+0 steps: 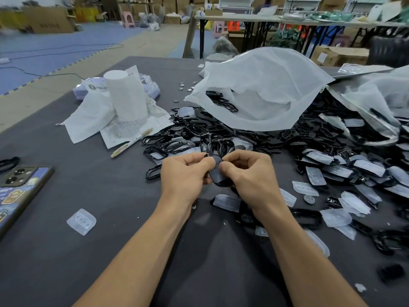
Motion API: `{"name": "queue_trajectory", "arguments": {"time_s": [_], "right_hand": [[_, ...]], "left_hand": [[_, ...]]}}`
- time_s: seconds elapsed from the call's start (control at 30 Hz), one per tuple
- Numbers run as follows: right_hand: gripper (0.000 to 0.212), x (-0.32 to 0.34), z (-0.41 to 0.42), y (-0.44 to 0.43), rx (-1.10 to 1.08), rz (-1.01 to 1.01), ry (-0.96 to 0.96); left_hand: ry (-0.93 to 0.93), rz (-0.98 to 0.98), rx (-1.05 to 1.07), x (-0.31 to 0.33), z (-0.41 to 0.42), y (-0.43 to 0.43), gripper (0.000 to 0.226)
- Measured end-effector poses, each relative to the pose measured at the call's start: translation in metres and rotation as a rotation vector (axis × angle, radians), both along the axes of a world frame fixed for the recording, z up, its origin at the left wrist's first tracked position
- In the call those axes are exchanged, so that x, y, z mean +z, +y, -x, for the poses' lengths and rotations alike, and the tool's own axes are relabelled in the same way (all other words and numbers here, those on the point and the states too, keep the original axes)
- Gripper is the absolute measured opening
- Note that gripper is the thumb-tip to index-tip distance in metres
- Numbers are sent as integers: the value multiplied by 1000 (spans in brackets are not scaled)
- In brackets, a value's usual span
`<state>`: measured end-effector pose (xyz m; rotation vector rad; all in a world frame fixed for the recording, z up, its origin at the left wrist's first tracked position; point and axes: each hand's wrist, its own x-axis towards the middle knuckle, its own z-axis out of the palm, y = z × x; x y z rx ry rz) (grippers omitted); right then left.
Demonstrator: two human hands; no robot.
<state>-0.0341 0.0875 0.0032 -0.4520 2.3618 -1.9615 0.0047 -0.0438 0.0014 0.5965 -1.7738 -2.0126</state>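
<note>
Above the desk (88,262), the left hand (184,171) and right hand (250,171) pinch opposite edges of a black plastic shell (218,173). This closed two-sided grip likely steadies it for fitting. A translucent button pad (228,202) lies just below the grip, within easy reach.

The black shell (218,176) is partly covered; the left edge crops the phone (24,185).
</note>
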Motion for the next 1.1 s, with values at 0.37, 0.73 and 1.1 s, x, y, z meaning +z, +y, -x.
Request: {"name": "queue_trajectory", "arguments": {"time_s": [0.37, 0.73, 1.1], "right_hand": [[30, 5, -1, -1, 47, 159, -159], [29, 4, -2, 0, -34, 138, -145], [37, 1, 5, 6, -1, 11, -67]], "left_hand": [[43, 118, 24, -3, -1, -4, 24], [81, 303, 15, 5, -6, -3, 44], [79, 212, 0, -1, -1, -2, 45]]}}
